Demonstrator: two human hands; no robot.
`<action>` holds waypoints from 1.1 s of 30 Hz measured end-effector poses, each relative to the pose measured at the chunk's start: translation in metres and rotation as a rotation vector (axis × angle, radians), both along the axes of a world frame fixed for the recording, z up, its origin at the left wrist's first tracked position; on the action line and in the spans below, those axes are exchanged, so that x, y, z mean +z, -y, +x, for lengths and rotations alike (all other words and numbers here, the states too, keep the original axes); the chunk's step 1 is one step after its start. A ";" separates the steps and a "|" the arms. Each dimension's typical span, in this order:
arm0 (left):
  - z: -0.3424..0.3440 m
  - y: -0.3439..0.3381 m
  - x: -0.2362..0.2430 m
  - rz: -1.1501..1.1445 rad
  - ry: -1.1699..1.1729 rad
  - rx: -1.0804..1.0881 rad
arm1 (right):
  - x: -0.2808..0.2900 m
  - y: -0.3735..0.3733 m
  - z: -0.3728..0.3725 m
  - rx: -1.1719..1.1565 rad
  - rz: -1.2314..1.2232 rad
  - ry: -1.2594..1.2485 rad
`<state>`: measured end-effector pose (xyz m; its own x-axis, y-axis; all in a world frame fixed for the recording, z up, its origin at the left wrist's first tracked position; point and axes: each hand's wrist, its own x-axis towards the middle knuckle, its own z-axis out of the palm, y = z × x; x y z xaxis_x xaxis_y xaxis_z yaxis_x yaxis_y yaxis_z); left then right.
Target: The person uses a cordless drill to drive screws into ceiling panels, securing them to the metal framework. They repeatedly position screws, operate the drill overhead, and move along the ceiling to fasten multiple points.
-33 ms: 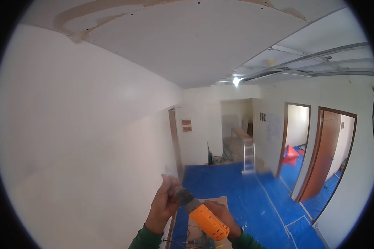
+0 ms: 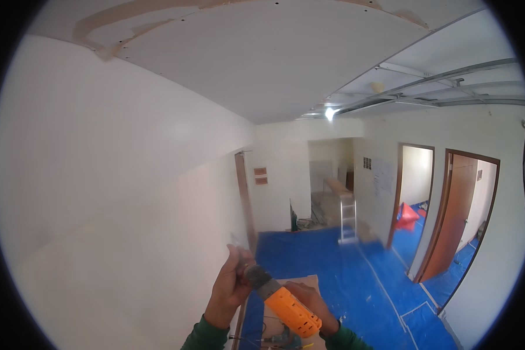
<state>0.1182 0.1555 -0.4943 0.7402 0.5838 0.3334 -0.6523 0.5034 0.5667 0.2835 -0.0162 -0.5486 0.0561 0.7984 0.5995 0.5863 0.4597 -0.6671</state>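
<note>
An orange and black power tool (image 2: 289,306), likely a drill, lies at an angle between my hands at the lower middle. My left hand (image 2: 227,289) is closed at its dark front end, fingertips pinched by a small piece that is too blurred to name. My right hand (image 2: 312,300) is wrapped round the tool behind the orange body, which hides part of it. Beneath them, on the floor, a tan board (image 2: 306,281) carries cables and other tools (image 2: 280,335), partly hidden by the tool and my arms.
A white wall (image 2: 99,192) runs along my left. Blue sheeting (image 2: 356,286) covers the floor. An aluminium ladder-like stand (image 2: 347,221) stands at the back. Two doorways (image 2: 414,186) are on the right, one with a wooden door (image 2: 458,210). Exposed metal ceiling framing (image 2: 437,99) hangs overhead.
</note>
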 end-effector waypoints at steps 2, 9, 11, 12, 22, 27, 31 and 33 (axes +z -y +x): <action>0.005 0.006 0.004 -0.033 -0.019 0.034 | -0.003 -0.003 0.005 -0.003 0.099 0.052; 0.031 -0.019 -0.045 -0.122 -0.122 0.101 | -0.024 -0.002 0.021 -0.026 -0.034 -0.054; 0.042 -0.011 -0.040 -0.201 -0.082 0.128 | -0.024 0.003 0.026 -0.045 -0.065 -0.078; 0.046 -0.012 -0.045 -0.174 -0.038 0.094 | -0.029 0.007 0.027 -0.050 -0.079 -0.094; 0.041 -0.020 -0.054 -0.199 -0.045 0.148 | -0.029 -0.017 0.032 0.002 -0.109 -0.087; 0.036 -0.019 -0.051 -0.242 -0.082 0.195 | -0.032 -0.026 0.028 0.040 -0.143 -0.105; 0.028 -0.023 -0.049 -0.142 -0.181 0.324 | -0.036 -0.034 0.024 -0.042 -0.009 0.116; 0.019 -0.027 -0.041 -0.056 -0.258 0.388 | -0.028 -0.035 0.017 -0.169 0.097 0.327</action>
<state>0.1368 0.1824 -0.5358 0.5182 0.8458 0.1270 -0.6397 0.2847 0.7139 0.3007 0.0188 -0.5764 -0.0247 0.7327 0.6802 0.8340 0.3903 -0.3901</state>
